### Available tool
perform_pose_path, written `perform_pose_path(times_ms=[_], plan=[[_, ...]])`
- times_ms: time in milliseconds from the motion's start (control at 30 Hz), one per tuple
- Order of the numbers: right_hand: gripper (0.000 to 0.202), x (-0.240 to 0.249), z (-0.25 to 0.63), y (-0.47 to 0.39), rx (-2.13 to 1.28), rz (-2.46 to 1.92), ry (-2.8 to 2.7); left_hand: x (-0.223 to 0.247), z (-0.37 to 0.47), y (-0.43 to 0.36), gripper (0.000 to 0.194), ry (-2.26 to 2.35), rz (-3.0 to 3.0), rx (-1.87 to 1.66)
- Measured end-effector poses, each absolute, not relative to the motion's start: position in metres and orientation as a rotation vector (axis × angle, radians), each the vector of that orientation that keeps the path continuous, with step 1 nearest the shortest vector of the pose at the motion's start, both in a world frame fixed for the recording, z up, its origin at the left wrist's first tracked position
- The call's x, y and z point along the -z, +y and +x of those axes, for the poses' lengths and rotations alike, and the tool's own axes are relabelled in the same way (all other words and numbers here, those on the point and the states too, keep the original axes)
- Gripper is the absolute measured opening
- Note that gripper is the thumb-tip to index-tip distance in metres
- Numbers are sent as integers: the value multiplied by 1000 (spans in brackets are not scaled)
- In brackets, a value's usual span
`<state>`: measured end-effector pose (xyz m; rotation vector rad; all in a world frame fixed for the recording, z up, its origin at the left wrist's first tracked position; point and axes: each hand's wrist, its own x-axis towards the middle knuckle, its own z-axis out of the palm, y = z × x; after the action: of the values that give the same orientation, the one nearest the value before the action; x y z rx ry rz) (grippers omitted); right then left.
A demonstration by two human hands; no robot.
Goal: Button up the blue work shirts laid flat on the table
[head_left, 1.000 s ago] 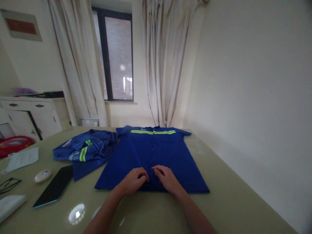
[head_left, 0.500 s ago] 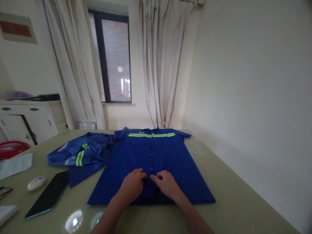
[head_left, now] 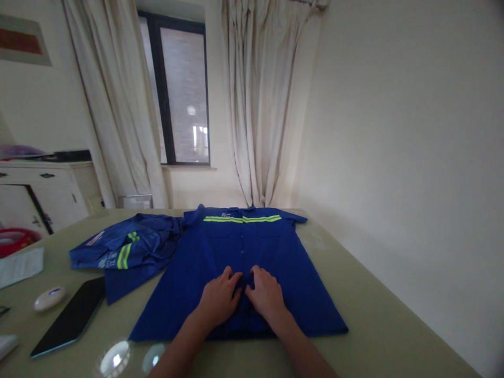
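Nearest the camera, both forearms reach out over the olive table [head_left: 374, 325] to a blue work shirt [head_left: 244, 273] lying flat, front up, collar at the far end. The left hand [head_left: 220, 298] and the right hand [head_left: 265, 295] rest side by side on the button strip in the lower half of the shirt, fingers curled down onto the cloth as if working a button (whether they actually pinch one I cannot tell). Above the hands several buttons look closed up to the yellow-green stripe [head_left: 242, 219] across the chest; the stretch under the hands and down to the hem seems to be what is left. To the left lie a dark phone [head_left: 69, 317] and a small white puck [head_left: 49, 298], then a second blue shirt [head_left: 126, 252] in a crumpled heap. Beyond stand curtains [head_left: 260, 105] and a window [head_left: 183, 94].
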<state>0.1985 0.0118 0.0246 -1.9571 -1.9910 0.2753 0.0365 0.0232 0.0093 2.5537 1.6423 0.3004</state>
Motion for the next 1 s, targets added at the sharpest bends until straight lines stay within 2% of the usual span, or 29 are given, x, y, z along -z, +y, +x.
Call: perform_pose_path(times_ms=[100, 200, 400, 500, 600, 767, 900, 1000], plan=[[32, -22, 204, 14, -372, -1915, -1924, -16, 32, 20, 41, 1627, 2501, -275], [33, -16, 210, 16, -648, -1703, -1808, -21, 30, 17, 36, 1586, 2438, -249], [31, -5, 213, 25, -1076, -1302, -1484, -17, 38, 16, 12, 1657, 2428, -325], [30, -1, 211, 28, -1179, -1274, -1446, -12, 42, 18, 17, 1593, 2456, -445], [26, 0, 211, 26, -1123, -1307, -1475, -6, 41, 21, 34, 1479, 2439, -581], [31, -4, 212, 20, -782, -1473, -1564, 4, 36, 23, 59, 1325, 2379, -718], [20, -6, 213, 19, -782, -1509, -1647, 5, 36, 22, 60, 1224, 2342, -790], [22, -5, 213, 21, -787, -1551, -1652, 6, 38, 21, 50, 1241, 2282, -844]])
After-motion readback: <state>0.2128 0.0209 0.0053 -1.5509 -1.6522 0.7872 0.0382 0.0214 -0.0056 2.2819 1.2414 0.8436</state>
